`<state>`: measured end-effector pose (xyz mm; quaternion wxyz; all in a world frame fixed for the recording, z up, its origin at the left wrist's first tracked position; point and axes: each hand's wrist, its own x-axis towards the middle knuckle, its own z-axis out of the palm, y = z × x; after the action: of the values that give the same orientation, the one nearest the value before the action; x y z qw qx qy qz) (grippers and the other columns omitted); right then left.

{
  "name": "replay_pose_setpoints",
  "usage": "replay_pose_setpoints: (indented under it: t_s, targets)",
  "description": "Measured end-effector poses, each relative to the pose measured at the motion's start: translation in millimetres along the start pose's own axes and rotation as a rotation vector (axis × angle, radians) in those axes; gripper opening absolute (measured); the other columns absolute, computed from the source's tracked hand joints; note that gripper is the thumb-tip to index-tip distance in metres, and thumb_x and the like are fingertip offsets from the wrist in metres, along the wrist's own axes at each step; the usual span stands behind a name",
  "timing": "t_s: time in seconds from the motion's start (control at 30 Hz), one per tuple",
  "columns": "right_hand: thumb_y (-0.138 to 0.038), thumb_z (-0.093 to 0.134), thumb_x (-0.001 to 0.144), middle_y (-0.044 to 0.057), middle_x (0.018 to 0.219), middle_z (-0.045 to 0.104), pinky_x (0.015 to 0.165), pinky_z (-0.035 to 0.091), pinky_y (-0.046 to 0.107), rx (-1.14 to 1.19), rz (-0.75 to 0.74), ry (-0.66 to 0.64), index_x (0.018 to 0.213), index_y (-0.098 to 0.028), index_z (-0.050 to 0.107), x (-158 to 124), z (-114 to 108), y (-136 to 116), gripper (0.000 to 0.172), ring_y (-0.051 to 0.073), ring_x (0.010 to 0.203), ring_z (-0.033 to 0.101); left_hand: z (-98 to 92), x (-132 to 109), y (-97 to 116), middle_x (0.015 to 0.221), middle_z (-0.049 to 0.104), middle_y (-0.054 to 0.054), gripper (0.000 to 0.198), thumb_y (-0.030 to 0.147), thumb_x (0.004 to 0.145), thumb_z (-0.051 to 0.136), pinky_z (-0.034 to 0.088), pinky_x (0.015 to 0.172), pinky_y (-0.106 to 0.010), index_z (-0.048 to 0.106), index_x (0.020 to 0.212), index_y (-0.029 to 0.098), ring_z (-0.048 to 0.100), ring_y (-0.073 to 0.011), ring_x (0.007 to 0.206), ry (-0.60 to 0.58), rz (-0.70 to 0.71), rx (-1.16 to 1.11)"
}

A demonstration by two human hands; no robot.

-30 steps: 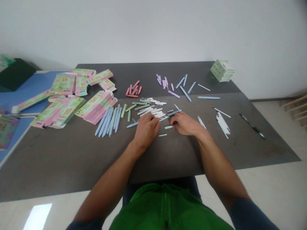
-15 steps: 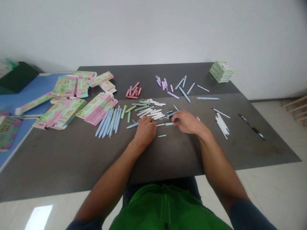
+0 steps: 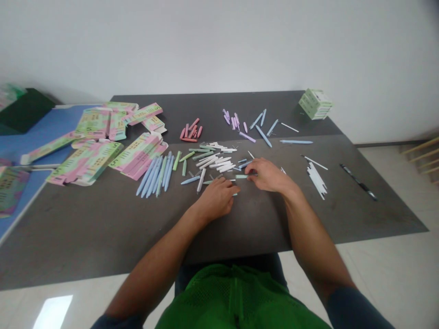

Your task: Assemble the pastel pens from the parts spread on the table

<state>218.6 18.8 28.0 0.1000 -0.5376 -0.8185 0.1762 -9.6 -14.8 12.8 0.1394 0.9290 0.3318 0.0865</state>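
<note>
My right hand pinches a short pale green pen barrel, which points left. My left hand is just below and left of it, fingers curled over a small pale green piece that it partly hides. Close to the left fingertips lie a white pen part and a blue barrel. Beyond the hands is a loose pile of white pen parts, with green barrels at its left. A row of blue pens sits further left.
Pink and green cartons cover the left side. Red parts, purple parts and blue barrels lie toward the back. At right are white refills, a black pen and a green box.
My left hand has moved right and toward me, over the small green piece. A white pen part now shows where that hand was. My right hand has barely moved.
</note>
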Motion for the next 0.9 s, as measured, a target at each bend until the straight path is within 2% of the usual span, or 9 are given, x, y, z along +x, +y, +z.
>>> replay_pose_setpoints:
  t_s: [0.13,0.3,0.43,0.63,0.77,0.9]
  targets:
    - [-0.016,0.068,0.08,0.007,0.091,0.071,0.086,0.045,0.032,0.011,-0.002,0.001,0.089,-0.019,0.074,-0.1,1.7,0.1,0.011,0.023,0.09,0.062,4.1,2.5,1.5,0.098,0.066,-0.01,0.033,0.011,0.09,0.049,0.046,0.095,-0.04,0.073,0.108,0.023,0.06,-0.0248,0.098,-0.053,0.025,0.0]
    - [-0.017,0.069,0.08,0.008,0.091,0.07,0.086,0.045,0.033,0.017,-0.012,0.01,0.088,-0.019,0.074,0.5,1.9,-0.3,0.01,0.022,0.088,0.062,4.5,2.1,-1.3,0.097,0.065,-0.01,0.034,0.009,0.091,0.047,0.048,0.093,-0.039,0.073,0.108,0.022,0.059,-0.0242,0.096,-0.016,0.002,-0.047]
    - [-0.017,0.069,0.08,0.007,0.091,0.07,0.083,0.045,0.032,0.093,0.008,0.032,0.088,-0.019,0.073,-0.1,-0.6,-5.6,0.009,0.021,0.088,0.062,-2.6,-0.2,-16.2,0.101,0.064,-0.009,0.031,0.014,0.093,0.047,0.049,0.091,-0.035,0.07,0.112,0.021,0.061,-0.0211,0.097,0.162,-0.083,-0.304]
    - [-0.021,0.068,0.082,0.001,0.08,0.067,0.068,0.042,0.027,0.263,0.085,0.041,0.087,-0.021,0.068,-1.2,-1.2,-23.2,0.005,0.015,0.072,0.058,-11.0,0.0,-42.6,0.079,0.061,0.001,0.02,0.024,0.087,0.058,0.045,0.065,-0.025,0.065,0.105,0.018,0.056,-0.0124,0.068,0.453,-0.385,-0.768]
    - [-0.024,0.066,0.083,-0.001,0.074,0.065,0.062,0.04,0.025,0.399,0.092,0.018,0.086,-0.02,0.064,0.5,6.2,-34.2,0.005,0.013,0.065,0.055,-11.7,3.1,-45.1,0.076,0.06,0.003,0.021,0.028,0.081,0.065,0.042,0.06,-0.022,0.059,0.098,0.018,0.054,-0.0097,0.063,0.618,-0.496,-0.983]
    - [-0.023,0.066,0.083,-0.002,0.073,0.064,0.062,0.04,0.025,0.475,0.056,0.011,0.085,-0.02,0.062,1.8,12.1,-41.5,0.006,0.013,0.065,0.055,-14.2,4.5,-39.5,0.079,0.061,0.002,0.021,0.028,0.078,0.067,0.043,0.059,-0.021,0.057,0.094,0.018,0.055,-0.0092,0.064,0.701,-0.526,-1.033]
